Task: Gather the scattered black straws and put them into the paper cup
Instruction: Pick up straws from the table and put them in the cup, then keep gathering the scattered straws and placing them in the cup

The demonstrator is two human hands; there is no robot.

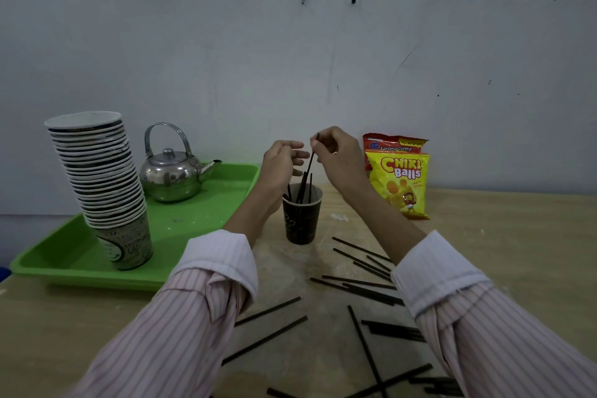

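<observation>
**Straw going in, plenty left on the table**

Far left there's a cup stack [100, 184] leaning on a green tray [200, 220], with a kettle [174, 171] behind it on the same tray. Looks like all that got parked off to the side so the working patch stays free. None of it matters for the job.

Moving in, the left hand [281, 161] floats just above and left of the cup [302, 216], fingers loosely curled and not clamped on anything I can make out. It's hard to tell if a fingertip brushes the straw, so I'd call it empty and there to guide.

The cup stands upright in the middle of the table [517, 236], a few straws already poking up out of it. Sitting it dead centre makes sense, both hands reach it easily.

The right hand [332, 155] pinches the top of one straw [310, 161] between thumb and fingertips, lower end already down inside the rim. Holding it high and near vertical lets it slide in alongside the others instead of snagging.

Further right, two snack bags [399, 178] lean on the wall, well clear.

The loose straws [361, 284] lie crisscrossed in front of the cup and under the right forearm, so I'd guess this is nowhere near half done.
</observation>
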